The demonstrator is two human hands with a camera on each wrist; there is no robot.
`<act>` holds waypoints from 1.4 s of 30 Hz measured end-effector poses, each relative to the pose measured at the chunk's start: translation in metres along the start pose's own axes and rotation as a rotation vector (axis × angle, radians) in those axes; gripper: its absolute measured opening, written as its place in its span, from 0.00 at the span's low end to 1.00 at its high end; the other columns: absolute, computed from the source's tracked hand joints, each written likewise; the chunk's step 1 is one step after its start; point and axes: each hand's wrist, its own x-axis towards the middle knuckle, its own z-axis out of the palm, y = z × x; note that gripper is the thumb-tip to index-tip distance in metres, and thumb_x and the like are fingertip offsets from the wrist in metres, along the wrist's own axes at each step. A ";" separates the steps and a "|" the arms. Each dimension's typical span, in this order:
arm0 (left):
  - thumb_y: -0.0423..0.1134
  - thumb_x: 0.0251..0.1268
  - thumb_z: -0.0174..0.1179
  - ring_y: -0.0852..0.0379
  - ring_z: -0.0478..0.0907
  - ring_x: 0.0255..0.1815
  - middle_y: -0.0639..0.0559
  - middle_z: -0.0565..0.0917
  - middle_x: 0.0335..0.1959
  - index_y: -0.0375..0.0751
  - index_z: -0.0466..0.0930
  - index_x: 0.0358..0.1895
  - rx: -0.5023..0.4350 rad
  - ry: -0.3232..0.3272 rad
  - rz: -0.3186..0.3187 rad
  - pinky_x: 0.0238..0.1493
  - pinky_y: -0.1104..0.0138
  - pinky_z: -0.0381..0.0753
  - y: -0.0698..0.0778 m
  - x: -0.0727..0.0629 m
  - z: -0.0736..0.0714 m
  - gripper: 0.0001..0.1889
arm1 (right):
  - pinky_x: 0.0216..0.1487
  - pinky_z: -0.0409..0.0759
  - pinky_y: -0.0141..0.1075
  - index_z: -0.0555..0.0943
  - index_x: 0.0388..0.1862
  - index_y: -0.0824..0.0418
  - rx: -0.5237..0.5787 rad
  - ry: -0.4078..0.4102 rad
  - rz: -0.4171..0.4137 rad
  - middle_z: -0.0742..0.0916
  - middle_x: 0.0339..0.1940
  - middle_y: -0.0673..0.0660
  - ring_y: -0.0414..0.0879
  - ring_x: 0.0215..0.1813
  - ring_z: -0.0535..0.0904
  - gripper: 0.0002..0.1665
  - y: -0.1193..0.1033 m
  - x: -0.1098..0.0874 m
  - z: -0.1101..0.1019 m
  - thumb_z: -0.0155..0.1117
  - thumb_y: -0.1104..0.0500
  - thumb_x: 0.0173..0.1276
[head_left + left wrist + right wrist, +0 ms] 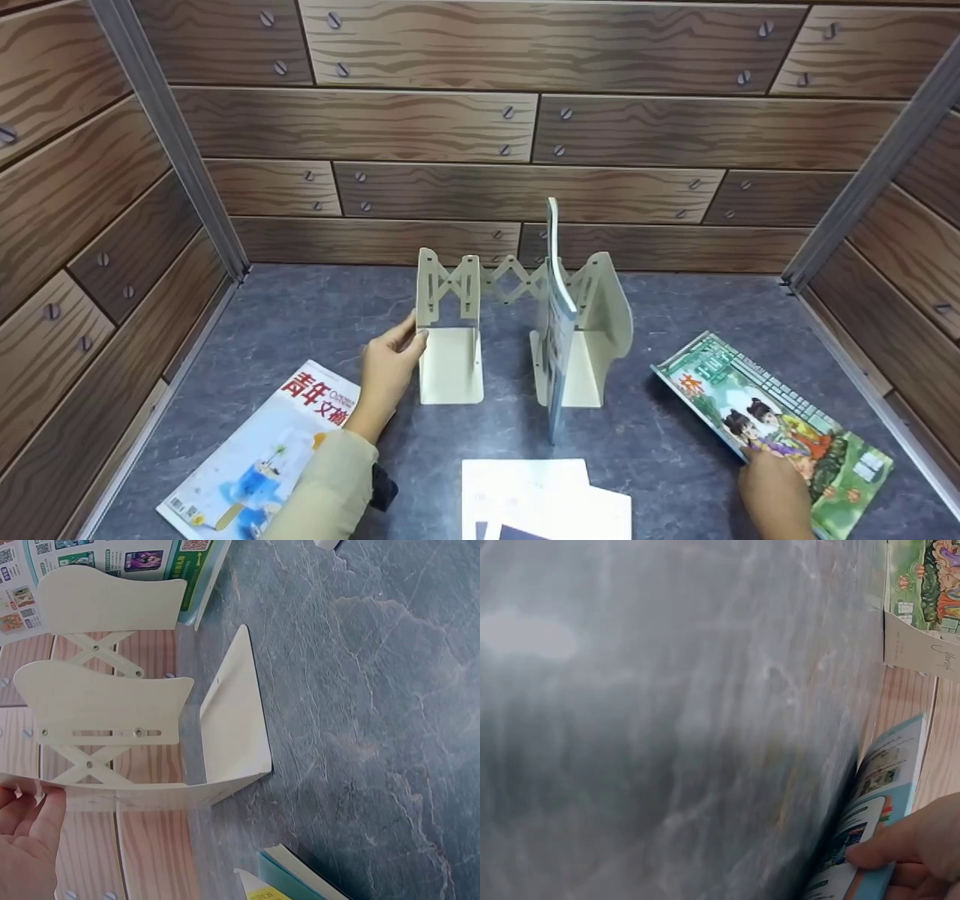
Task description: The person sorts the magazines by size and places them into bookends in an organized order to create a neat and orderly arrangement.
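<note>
A cream folding bookend rack (450,367) with a criss-cross back stands in the middle of the table. My left hand (386,375) pinches the edge of its left end plate; the left wrist view shows the thumb (49,821) on the plate. One magazine (561,352) stands upright in the rack's right part, edge towards me. At the right, my right hand (776,495) holds a green illustrated magazine (765,420) by its near long edge, tilted. In the right wrist view the thumb lies on the printed face of this magazine (874,772), the other fingers curled behind.
A magazine with red title characters (255,465) lies flat at the left, partly under my left forearm. Several white printed papers or booklets (525,487) lie at the near middle. Wood-patterned walls (420,124) enclose the table at back and both sides.
</note>
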 end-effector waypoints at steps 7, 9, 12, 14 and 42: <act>0.31 0.65 0.63 0.40 0.82 0.58 0.34 0.82 0.56 0.30 0.79 0.59 -0.004 0.002 0.026 0.53 0.67 0.86 -0.001 0.001 -0.001 0.19 | 0.35 0.75 0.67 0.82 0.35 0.78 0.037 0.096 0.036 0.83 0.29 0.80 0.80 0.35 0.78 0.13 -0.001 0.000 0.004 0.56 0.75 0.51; 0.32 0.65 0.63 0.41 0.82 0.57 0.35 0.83 0.55 0.31 0.80 0.59 0.003 0.007 0.027 0.53 0.67 0.86 -0.001 0.001 -0.002 0.19 | 0.37 0.75 0.68 0.82 0.38 0.77 0.061 0.114 0.072 0.83 0.33 0.80 0.81 0.37 0.77 0.16 -0.001 -0.001 0.005 0.56 0.74 0.50; 0.32 0.65 0.63 0.42 0.83 0.57 0.35 0.83 0.55 0.31 0.80 0.59 0.010 0.010 0.026 0.53 0.67 0.86 0.000 0.001 -0.002 0.19 | 0.40 0.74 0.70 0.83 0.41 0.76 0.100 0.173 0.106 0.83 0.35 0.82 0.83 0.41 0.76 0.18 0.000 -0.003 0.006 0.56 0.74 0.49; 0.32 0.65 0.63 0.43 0.83 0.57 0.36 0.83 0.56 0.31 0.80 0.59 0.009 0.004 0.021 0.53 0.67 0.86 0.000 0.001 -0.002 0.20 | 0.38 0.74 0.70 0.83 0.42 0.76 0.115 0.202 0.118 0.82 0.35 0.82 0.83 0.40 0.76 0.20 0.001 -0.006 0.006 0.57 0.73 0.49; 0.32 0.66 0.61 0.43 0.85 0.54 0.36 0.83 0.55 0.31 0.79 0.59 0.097 0.059 0.086 0.51 0.61 0.88 0.001 -0.005 0.005 0.19 | 0.21 0.75 0.23 0.80 0.54 0.69 0.342 0.269 0.612 0.84 0.44 0.74 0.22 0.14 0.70 0.22 -0.031 -0.047 -0.017 0.67 0.63 0.60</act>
